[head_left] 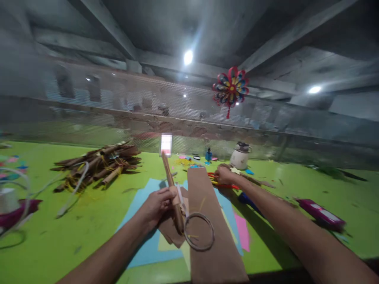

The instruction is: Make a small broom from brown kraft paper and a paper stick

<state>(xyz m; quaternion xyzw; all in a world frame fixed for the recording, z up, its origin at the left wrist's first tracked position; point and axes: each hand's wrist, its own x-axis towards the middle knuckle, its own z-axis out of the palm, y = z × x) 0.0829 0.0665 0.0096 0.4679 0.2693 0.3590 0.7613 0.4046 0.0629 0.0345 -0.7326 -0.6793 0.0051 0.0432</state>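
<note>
My left hand (161,203) is closed round a long brown stick (169,173), which looks like rolled or folded paper and slants up and away. A grey ring (199,231) lies by the stick's near end, on a long brown cardboard strip (203,197). Light blue paper sheets (137,221) are spread beneath. Farther off on the right, my right hand (225,174) is closed among slim red and yellow items (211,177). What its fingers grip, if anything, is hidden.
Left stands a heap of brown rolled sticks (100,161) with yellow string, beside a white cable (74,193). At the back are a light jug (240,156) and a blue bottle (209,155). A purple case (321,214) lies right. A petalled ornament (231,88) hangs above.
</note>
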